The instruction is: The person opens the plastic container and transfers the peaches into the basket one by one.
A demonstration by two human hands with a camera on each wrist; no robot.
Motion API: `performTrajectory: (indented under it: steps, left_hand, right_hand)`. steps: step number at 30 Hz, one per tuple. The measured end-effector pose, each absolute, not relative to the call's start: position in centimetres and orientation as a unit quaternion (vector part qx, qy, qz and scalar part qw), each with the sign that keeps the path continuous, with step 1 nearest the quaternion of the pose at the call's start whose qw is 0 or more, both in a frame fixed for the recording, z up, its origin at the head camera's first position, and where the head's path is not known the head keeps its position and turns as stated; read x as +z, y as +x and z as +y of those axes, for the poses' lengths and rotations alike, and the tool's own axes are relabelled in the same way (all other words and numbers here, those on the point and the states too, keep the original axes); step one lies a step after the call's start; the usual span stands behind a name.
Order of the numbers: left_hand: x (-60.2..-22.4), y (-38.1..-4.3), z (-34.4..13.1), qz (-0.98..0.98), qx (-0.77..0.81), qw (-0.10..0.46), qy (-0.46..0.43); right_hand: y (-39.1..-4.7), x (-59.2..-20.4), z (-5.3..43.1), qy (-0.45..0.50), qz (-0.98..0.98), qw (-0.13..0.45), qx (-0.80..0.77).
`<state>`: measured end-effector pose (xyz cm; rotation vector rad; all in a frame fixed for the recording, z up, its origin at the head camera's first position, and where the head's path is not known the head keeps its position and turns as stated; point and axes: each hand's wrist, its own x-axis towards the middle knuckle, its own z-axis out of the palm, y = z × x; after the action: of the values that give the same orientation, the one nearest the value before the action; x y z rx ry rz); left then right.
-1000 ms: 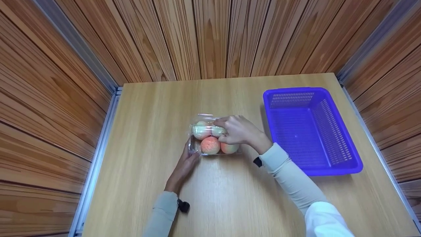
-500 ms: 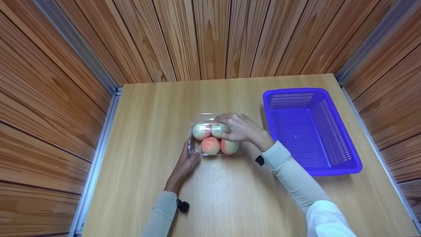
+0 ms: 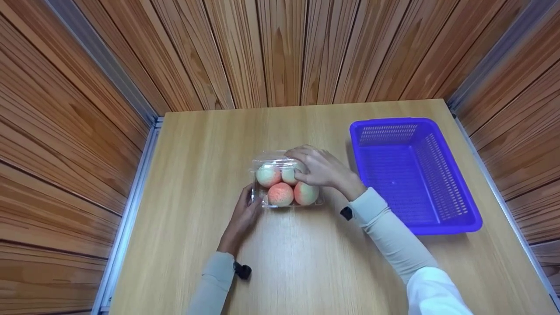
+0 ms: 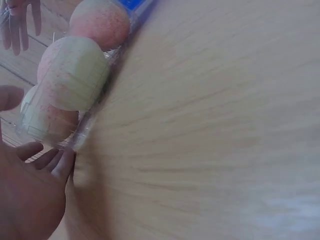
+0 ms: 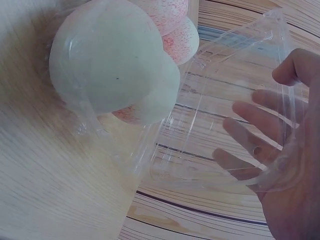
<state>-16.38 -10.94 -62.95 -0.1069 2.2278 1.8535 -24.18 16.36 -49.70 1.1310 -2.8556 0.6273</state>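
On the table is a clear plastic clamshell box (image 3: 264, 194) with several red-and-cream peaches (image 3: 280, 194) inside. My left hand (image 3: 246, 210) holds the box at its near left corner; in the left wrist view its fingers touch the box's low edge, with the thumb on the other side of the corner. My right hand (image 3: 321, 168) is at the far right of the box, gripping the raised lid (image 5: 205, 115). In the right wrist view the fingers show through the clear plastic from behind, and the thumb lies at the lid's edge.
A purple slotted basket (image 3: 393, 188) stands on the right side of the table (image 3: 197, 166), close to my right forearm. Wood-plank walls (image 3: 280, 52) with metal corner rails enclose the back and sides.
My right hand has moved slightly up and back with the lid, and the glare over the rear peaches has gone. The left hand has shifted slightly at the corner.
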Motion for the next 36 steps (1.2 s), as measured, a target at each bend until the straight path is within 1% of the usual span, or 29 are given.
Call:
performTrajectory:
  steps: [6, 13, 19, 23, 28, 36]
  left_hand:
    - [-62.4, -16.8, -10.8, 0.752, 0.649, 0.087, -0.076]
    - [-62.3, -17.3, -11.1, 0.755, 0.644, 0.07, -0.101]
    - [-61.7, -17.6, -11.7, 0.744, 0.654, 0.076, -0.115]
    - [-61.3, -17.8, -12.2, 0.729, 0.667, 0.094, -0.122]
    - [-60.8, -17.9, -12.6, 0.701, 0.692, 0.116, -0.126]
    - [-60.4, -18.3, -12.9, 0.686, 0.706, 0.122, -0.126]
  right_hand:
    - [-24.5, -49.8, 16.6, 0.353, -0.907, 0.039, 0.228]
    - [-25.0, -49.7, 17.0, 0.363, -0.899, 0.08, 0.233]
    - [-25.4, -49.6, 17.3, 0.38, -0.892, 0.11, 0.219]
    - [-25.7, -49.5, 17.5, 0.39, -0.886, 0.13, 0.214]
    - [-26.0, -49.4, 17.8, 0.391, -0.883, 0.138, 0.22]
    - [-26.3, -48.8, 18.3, 0.387, -0.879, 0.15, 0.234]
